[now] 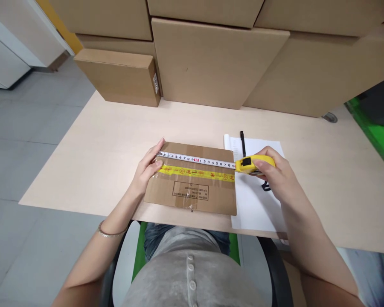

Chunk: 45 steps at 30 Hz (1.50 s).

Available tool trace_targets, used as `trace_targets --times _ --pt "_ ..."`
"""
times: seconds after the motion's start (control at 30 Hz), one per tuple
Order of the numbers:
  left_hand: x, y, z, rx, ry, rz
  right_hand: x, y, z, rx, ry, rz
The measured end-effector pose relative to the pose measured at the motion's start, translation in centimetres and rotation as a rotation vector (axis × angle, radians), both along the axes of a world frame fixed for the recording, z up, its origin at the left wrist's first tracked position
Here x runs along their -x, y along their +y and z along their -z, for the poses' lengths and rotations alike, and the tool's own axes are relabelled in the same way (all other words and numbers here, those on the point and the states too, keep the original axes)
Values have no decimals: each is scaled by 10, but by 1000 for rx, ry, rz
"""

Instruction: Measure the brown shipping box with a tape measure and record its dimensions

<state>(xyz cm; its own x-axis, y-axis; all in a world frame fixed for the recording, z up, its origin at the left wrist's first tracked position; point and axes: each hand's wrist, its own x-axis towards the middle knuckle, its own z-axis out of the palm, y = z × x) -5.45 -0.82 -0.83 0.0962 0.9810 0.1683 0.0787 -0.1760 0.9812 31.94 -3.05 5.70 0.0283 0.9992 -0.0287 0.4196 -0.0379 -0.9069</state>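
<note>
A small cardboard box [192,200] lies near the table's front edge, with yellow printed tape across its top and a printed label frame below. My left hand [149,166] grips the box's left side, its thumb on top by the start of the measuring blade. Stretched over the box from left to right runs the white blade of a tape measure [254,163]. My right hand [277,170] is closed around the yellow case, just past the box's right edge. White paper sheets [256,209] lie under that hand, partly beneath the box.
A black pen [242,143] rests on the paper's upper part. Large cardboard boxes [211,64] stand along the table's back, with a flatter carton [121,76] at the left. The table [92,162] ends close to my body, and I sit in a chair.
</note>
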Motion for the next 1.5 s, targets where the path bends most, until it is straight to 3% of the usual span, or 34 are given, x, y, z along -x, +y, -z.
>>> trace_targets --times 0.2,0.37,0.47,0.6,0.83,1.17,1.33,1.5 --pt "-1 -5 -1 0 22 -27 4 -3 -3 16 -15 38" --pt "-13 -9 -15 46 24 -107 6 -3 -8 18 -25 25" --pt "-17 -8 -20 104 -6 -155 6 -4 -10 22 -24 19" --pt "-15 -8 -13 251 -152 -215 5 -4 -11 19 -19 6" --pt "-12 -1 -6 283 -191 -95 1 6 -11 45 13 6" --pt "-18 1 4 239 -293 -51 -9 19 -3 108 70 -74" --pt "-18 3 3 243 -302 -48 -7 20 -24 94 -78 -87" --pt "-21 4 5 230 -332 -49 33 35 -57 52 -169 -301"
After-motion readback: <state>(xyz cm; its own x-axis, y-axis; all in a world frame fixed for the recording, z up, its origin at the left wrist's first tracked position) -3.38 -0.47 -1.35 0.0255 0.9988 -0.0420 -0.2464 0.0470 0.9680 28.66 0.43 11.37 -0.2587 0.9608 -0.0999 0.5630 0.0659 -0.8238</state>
